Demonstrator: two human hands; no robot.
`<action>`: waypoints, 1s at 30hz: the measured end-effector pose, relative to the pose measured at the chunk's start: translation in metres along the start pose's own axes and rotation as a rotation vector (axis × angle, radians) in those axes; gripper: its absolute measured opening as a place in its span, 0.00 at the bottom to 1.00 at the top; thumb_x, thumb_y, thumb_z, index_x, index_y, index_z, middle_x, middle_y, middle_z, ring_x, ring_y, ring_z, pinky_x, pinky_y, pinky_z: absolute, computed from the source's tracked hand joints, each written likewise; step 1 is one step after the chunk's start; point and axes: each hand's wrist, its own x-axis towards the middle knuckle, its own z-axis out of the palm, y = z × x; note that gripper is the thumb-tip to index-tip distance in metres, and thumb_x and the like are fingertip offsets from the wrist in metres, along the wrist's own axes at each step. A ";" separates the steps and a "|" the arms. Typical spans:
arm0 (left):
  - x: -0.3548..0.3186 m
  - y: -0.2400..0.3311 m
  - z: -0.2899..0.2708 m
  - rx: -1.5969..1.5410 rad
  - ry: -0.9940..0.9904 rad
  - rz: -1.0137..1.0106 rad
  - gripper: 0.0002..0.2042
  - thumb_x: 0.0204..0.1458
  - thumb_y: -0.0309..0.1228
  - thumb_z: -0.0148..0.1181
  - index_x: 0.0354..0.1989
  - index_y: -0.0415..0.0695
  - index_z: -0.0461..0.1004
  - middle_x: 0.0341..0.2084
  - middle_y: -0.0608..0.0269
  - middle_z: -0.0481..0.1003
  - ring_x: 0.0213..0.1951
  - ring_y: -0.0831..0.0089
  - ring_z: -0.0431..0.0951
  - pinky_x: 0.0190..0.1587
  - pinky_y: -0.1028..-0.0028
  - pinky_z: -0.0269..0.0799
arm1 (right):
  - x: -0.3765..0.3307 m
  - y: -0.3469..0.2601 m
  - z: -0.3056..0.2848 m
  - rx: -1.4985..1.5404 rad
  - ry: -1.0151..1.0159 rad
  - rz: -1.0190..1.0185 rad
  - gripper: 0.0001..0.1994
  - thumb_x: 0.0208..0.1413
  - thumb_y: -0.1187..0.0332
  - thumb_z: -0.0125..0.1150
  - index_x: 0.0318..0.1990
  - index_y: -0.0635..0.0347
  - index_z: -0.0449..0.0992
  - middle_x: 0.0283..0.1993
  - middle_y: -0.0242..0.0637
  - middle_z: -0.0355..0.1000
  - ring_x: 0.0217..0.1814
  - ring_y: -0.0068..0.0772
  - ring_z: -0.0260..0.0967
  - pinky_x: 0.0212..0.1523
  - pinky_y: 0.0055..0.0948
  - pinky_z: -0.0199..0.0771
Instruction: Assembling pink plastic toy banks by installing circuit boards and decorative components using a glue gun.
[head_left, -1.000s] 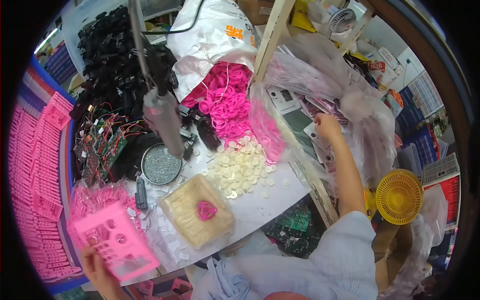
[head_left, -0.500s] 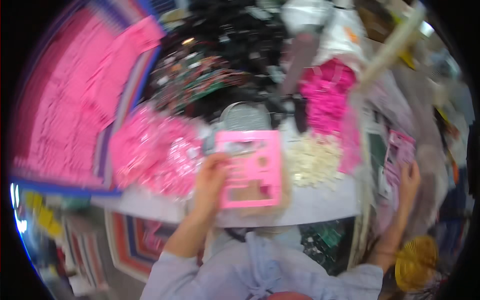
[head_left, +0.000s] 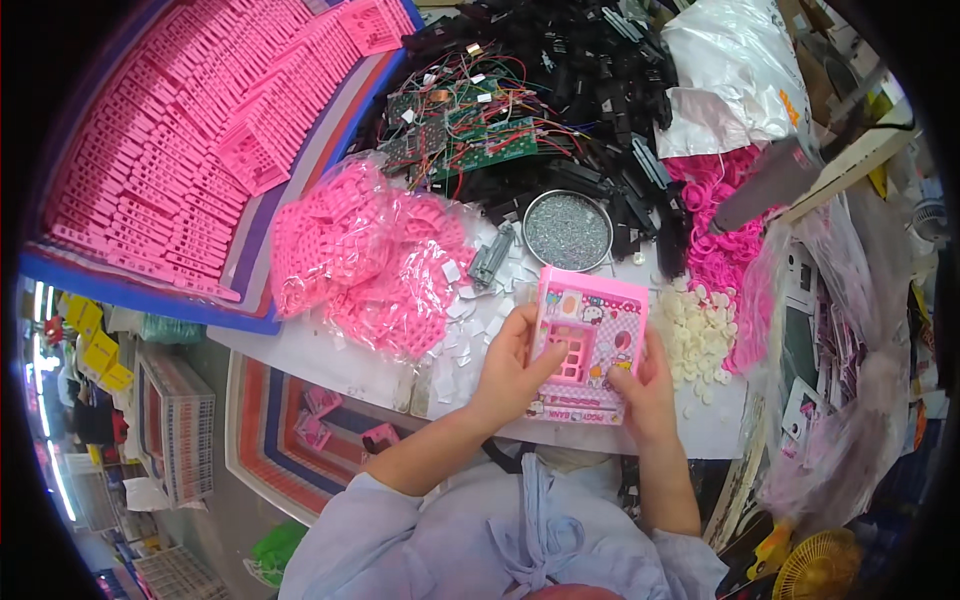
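Observation:
A pink plastic front panel point(head_left: 605, 400) is held over the near edge of the white table, covered by a patterned printed sheet with cutouts. My left hand point(head_left: 513, 375) grips its left side, the thumb lying on the pink keypad grid that shows through a cutout. On the opposite edge, my right hand point(head_left: 648, 390) is closed round the lower right, thumb on the printed face. Just beyond the panel stands a round metal tin point(head_left: 568, 230) of small screws. The fingers behind the panel are hidden.
Rows of pink panels fill a blue-edged bin point(head_left: 265, 225) at left. Bagged pink keypads point(head_left: 365, 265) lie beside wired green circuit boards point(head_left: 490, 140) and black parts point(head_left: 590, 90). Cream discs point(head_left: 695, 335), magenta pieces point(head_left: 715, 190) and a plastic bag of printed sheets point(head_left: 800, 400) are at right.
My right hand has come from the bag of printed sheets to the panel, which now bears a printed sheet. The panel has shifted rightward in view, with both hands on it.

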 end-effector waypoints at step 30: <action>-0.011 0.022 -0.021 -0.451 -0.531 0.113 0.13 0.47 0.29 0.51 0.11 0.51 0.62 0.22 0.66 0.67 0.32 0.65 0.66 0.44 0.62 0.61 | -0.017 -0.013 -0.022 0.012 0.119 -0.370 0.47 0.46 0.69 0.76 0.71 0.63 0.52 0.63 0.41 0.65 0.64 0.36 0.66 0.64 0.37 0.68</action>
